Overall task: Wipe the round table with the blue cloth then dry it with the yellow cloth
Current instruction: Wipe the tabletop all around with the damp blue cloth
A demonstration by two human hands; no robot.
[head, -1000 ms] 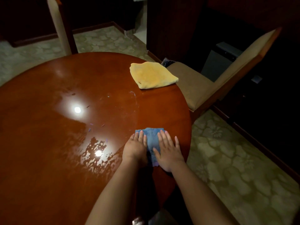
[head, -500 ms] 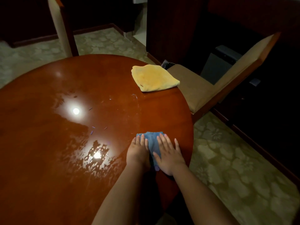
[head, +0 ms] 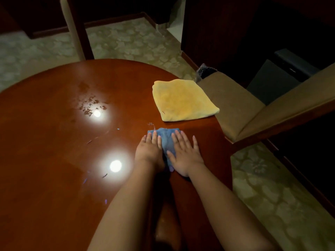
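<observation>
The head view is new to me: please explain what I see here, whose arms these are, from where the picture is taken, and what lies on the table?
No machine is here. A person wears a camera on the head, which looks forward and down, so the two bare arms are that person's own. The left hand and the right hand lie flat, fingers straight, pressing a blue cloth onto a round wooden table. Nothing is gripped. Just beyond the hands a folded yellow cloth lies near the table's edge, untouched. The bright spots are lamp reflections on the glossy top. A padded chair stands at the right.
</observation>
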